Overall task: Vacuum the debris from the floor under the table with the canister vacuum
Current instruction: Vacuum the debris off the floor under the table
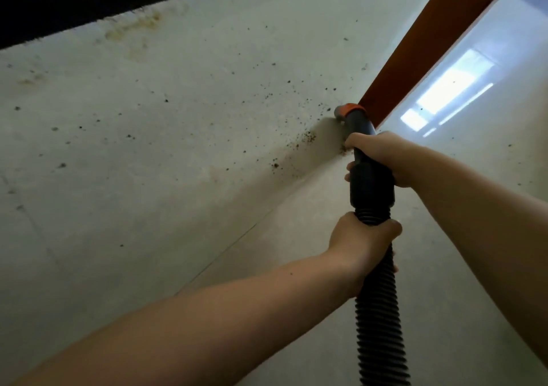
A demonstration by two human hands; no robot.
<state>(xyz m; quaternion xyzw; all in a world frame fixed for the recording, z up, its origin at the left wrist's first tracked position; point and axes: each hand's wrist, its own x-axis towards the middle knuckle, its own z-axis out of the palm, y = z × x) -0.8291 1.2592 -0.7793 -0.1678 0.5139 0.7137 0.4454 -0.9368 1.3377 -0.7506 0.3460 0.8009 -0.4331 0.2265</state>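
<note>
floor (pixel 148 163) debris (pixel 308 138) beside table leg (pixel 439 38)

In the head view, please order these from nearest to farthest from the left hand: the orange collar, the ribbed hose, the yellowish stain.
1. Ribbed hose: gripped in the left hand.
2. Orange collar: at the nozzle tip, beyond the right hand.
3. Yellowish stain: far upper left on the floor.

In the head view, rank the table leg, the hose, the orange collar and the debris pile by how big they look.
1. Table leg and hose: look alike, and the hose is nearer, so unranked.
2. Debris pile and orange collar: both small, too close to call.
</note>
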